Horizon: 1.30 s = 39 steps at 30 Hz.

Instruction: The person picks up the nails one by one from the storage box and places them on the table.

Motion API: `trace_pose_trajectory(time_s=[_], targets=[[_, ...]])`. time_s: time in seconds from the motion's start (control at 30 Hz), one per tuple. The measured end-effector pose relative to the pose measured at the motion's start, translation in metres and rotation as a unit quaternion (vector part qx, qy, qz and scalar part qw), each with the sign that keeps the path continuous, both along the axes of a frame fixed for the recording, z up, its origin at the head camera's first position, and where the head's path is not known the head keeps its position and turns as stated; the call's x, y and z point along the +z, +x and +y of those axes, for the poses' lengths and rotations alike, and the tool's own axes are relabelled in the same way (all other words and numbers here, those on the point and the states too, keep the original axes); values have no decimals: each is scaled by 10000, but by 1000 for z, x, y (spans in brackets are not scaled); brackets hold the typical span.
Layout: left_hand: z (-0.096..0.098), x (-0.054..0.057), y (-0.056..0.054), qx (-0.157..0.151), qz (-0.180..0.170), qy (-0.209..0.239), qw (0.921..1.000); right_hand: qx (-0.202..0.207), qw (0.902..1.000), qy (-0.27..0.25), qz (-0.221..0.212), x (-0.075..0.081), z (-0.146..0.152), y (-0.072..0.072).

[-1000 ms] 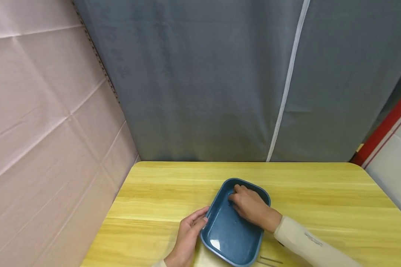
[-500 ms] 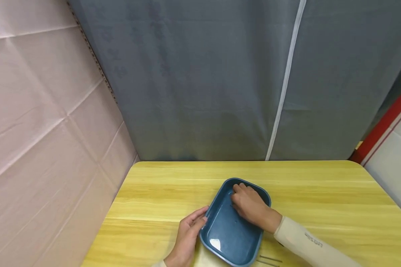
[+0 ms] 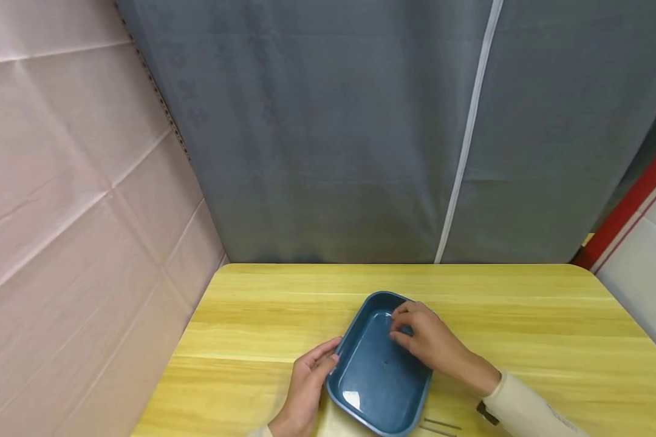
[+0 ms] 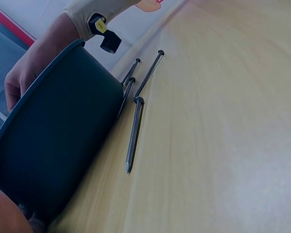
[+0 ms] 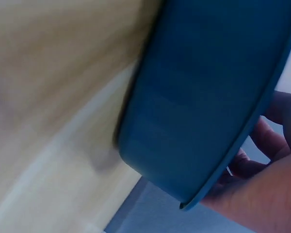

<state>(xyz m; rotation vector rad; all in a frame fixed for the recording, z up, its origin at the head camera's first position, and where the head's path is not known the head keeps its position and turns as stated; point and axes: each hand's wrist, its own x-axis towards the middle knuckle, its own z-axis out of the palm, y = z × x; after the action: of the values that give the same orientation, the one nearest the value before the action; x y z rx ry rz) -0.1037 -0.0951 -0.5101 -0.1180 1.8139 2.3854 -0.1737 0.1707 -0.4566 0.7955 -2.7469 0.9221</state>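
A dark blue rectangular plastic tray (image 3: 379, 388) stands on the wooden table. My left hand (image 3: 306, 385) holds its left side, thumb at the rim and fingers along the outer wall. Over the tray's far right part is my right hand (image 3: 423, 337), its fingers bent and thumb near the index finger; whether something small is between them I cannot tell. Several long metal nails (image 4: 135, 136) lie on the table beside the tray in the left wrist view. The right wrist view shows the tray's outer wall (image 5: 199, 97) with bent fingers (image 5: 269, 141) over the rim.
The yellow wood-grain table (image 3: 262, 315) ends at a grey curtain (image 3: 328, 152) behind it. A pale cloth wall (image 3: 87, 243) stands on the left. A red and white panel (image 3: 634, 218) is at the right.
My right hand has drawn back to the right and up from the tray's far inner corner, thumb and index finger now showing. The left hand and the tray stay put.
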Motion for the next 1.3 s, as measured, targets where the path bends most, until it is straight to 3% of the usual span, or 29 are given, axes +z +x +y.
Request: trace_pose_trajectory(time_s=[0.23,0.5,0.77,0.97,1.2,1.3], targets=[[0,1,0,47,32,6,10000,-96,9918,-1011,-776,3,12,7],[2,2,-1,78,9,-17,10000,-527,9750,-1823,-1152,6,27,12],[3,1,1,80,39,2,10000,-568,9515,-2594,-1551,7,41,20],[3,1,1,75,4,-27,10000,-836,9360,-2979,-1677,6,49,28],[4,2,0,60,-42,-34,10000,-1085,9004,-3498,-2347,5,62,34],[3,2,0,71,-39,-52,10000,-1040,8936,-3605,-2462,5,68,37]])
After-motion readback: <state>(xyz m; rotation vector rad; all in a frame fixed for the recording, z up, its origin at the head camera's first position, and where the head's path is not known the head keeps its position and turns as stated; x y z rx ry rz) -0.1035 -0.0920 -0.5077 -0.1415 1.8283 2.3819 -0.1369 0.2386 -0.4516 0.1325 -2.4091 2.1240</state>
